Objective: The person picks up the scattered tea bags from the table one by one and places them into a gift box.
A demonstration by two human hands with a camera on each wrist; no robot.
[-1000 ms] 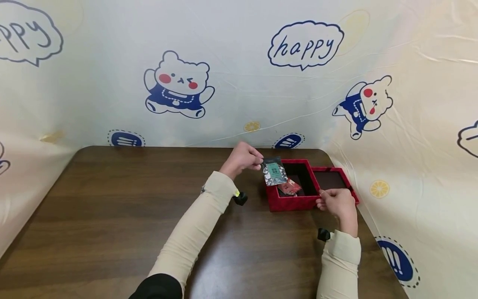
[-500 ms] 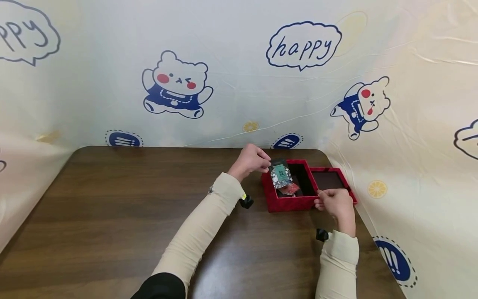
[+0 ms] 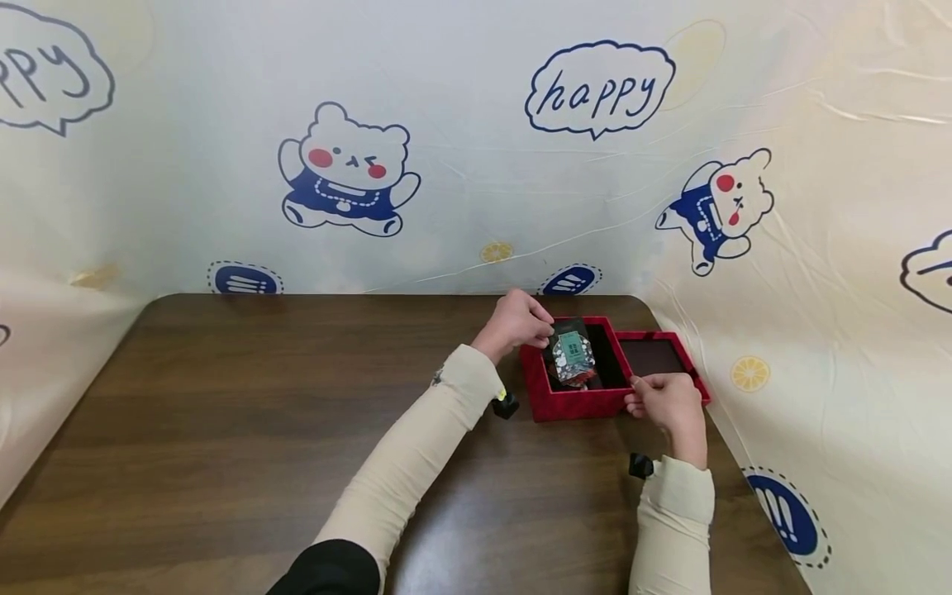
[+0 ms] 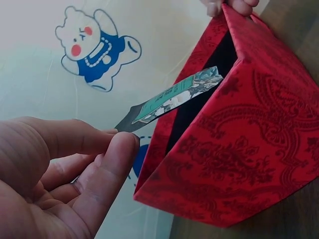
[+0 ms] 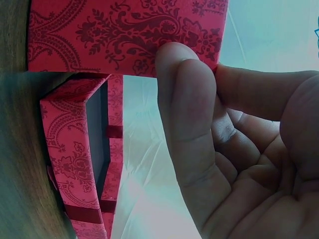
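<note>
In the head view my left hand pinches the top edge of a small packet, dark with a floral print and a green label. The packet slants over the opening of a red patterned box with a black inside. Thumb and forefinger grip the packet's dark end in the left wrist view, its other end reaching over the box rim. My right hand pinches the box's near right corner, its fingers on the outer wall in the right wrist view. A red packet shows partly beneath the held one.
A shallower red lid with a dark inside lies open side up, right of the box. Both stand near the right edge of the brown wooden table. A printed curtain with cartoon bears hangs behind and along the right side.
My left hand has moved right with the packet, from the box's left rim to over its opening, covering more of the red packet. The right hand stays at the corner.
</note>
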